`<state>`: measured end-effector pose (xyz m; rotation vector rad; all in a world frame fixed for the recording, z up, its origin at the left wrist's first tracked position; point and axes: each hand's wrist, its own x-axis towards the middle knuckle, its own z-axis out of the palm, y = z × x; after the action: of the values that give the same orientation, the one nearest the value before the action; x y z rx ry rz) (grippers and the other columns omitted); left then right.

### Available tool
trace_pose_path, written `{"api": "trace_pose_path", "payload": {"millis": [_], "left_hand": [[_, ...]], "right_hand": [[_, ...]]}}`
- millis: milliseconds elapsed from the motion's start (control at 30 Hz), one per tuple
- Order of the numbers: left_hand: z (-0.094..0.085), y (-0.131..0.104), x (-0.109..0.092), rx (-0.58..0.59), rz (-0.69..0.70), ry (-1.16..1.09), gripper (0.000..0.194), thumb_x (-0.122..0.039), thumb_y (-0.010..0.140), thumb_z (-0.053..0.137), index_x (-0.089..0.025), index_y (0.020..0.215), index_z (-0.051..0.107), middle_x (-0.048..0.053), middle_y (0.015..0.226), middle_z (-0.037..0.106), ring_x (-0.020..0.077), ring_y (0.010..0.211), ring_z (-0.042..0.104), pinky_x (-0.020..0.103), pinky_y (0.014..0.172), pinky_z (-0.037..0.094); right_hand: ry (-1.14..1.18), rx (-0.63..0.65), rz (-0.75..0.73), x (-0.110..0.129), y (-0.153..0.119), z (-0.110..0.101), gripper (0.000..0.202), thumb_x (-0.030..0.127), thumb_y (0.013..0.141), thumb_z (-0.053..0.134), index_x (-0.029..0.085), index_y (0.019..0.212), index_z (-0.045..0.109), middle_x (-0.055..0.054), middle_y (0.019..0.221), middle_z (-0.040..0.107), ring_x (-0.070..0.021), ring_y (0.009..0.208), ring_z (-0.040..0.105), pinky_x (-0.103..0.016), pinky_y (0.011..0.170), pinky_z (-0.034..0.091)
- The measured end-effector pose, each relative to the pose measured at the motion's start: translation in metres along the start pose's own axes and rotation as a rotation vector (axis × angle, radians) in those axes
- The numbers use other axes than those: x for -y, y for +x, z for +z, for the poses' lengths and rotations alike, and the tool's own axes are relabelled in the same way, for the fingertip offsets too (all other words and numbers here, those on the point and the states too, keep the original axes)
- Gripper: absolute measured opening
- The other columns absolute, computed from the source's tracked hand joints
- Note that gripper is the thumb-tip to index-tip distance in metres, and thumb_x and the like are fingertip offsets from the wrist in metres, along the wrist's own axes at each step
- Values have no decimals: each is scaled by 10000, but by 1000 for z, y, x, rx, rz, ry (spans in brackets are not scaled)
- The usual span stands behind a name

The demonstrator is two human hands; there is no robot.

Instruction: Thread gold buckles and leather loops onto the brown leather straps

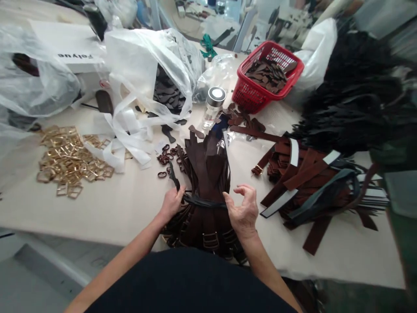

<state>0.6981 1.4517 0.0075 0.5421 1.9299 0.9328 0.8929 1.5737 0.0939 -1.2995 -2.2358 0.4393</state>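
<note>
Lying closest to the dark-clothed torso, at the front edge of the desk [137,217], is the buckled end of a bundle of dark brown straps [208,182], its metal buckles [211,240] fanned out. A black strip [202,202] crosses the bundle between the two hands. The left hand [172,202] has its fingers closed on the strip at the bundle's left side, with a free end pointing away from the body. The right hand [243,211] is at the bundle's right side, its fingers open and curved, thumb apart, close to the strip; whether the thumb touches it, I cannot tell.

Beyond the left hand sit small dark brown loops [165,157], and farther left a heap of gold-coloured frames [71,161]. Right of the right hand, reddish-brown straps [302,174] lie piled with white-faced and dark ones. The bundle's far ends reach toward an upright clear bottle [213,108] with a round lid.

Farther back, white ribbons [119,130] trail beside an open plastic bag [176,52] holding dark cut pieces [167,91]. Right of the bottle, a red basket [243,93] contains brown pieces [269,76]; a large black heap [345,104] rises to its right.
</note>
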Motion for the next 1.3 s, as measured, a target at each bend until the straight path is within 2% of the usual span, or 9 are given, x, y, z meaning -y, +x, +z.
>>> {"api": "trace_pose_path", "payload": {"millis": [167,400,633,733,800,900,1067,1167,1300], "left_hand": [[-1,-1,1,56,-54,-198,595,-717,827,397,-181,634,567,15,478,538,158,441,523,265,470,417],[-2,-2,5,11,-83,-305,624,-738,824,416,-187,562,545,12,442,512,144,437,510,272,530,440],[-2,-1,11,-18,-85,-325,643,-741,829,418,-207,482,503,16,423,497,140,441,491,285,557,416],[-1,-1,12,-10,-78,-338,639,-736,840,418,-202,501,514,13,430,498,137,438,483,281,535,399],[-2,-1,12,3,-73,-350,629,-733,842,427,-198,524,516,6,437,495,132,438,476,274,524,391],[-5,-1,12,63,-65,-389,612,-744,829,445,-193,570,516,-5,452,496,126,445,478,264,515,392],[-20,2,16,263,-64,-501,532,-692,661,691,-173,676,571,5,586,611,133,507,558,250,530,434],[-29,3,26,297,-99,-546,397,-518,627,803,-175,657,604,-7,565,625,143,522,577,242,540,441],[-30,6,33,135,-158,-648,276,-334,761,746,-181,582,602,-9,536,618,125,516,550,224,562,436]], "right_hand": [[-78,110,147,-5,13,11,601,535,907,601,160,1357,468,-108,1135,624,-162,736,645,-301,659,527],[-284,205,25,-5,33,19,333,349,1013,449,183,1074,731,-89,1050,723,-203,877,673,-299,734,470],[-74,-8,-255,17,27,5,343,384,989,525,123,1180,638,-140,1107,635,-206,892,630,-336,788,511],[-136,300,-472,48,15,20,437,428,956,583,130,1276,590,-137,1099,642,-246,935,597,-371,794,478],[-226,516,-532,65,8,37,357,441,911,651,164,1136,658,-113,1033,666,-261,905,579,-378,747,439],[-207,619,-518,74,3,56,179,328,930,641,192,813,652,-75,913,673,-222,823,576,-356,712,408],[571,588,-112,58,3,27,223,298,1034,451,206,911,614,-26,822,687,-145,726,639,-277,688,486],[932,304,274,39,11,-11,199,345,1024,484,224,903,586,35,679,648,-124,587,609,-253,589,500],[1248,32,695,-8,25,-47,219,331,868,718,189,839,554,100,542,501,-58,436,439,-174,474,442]]}}
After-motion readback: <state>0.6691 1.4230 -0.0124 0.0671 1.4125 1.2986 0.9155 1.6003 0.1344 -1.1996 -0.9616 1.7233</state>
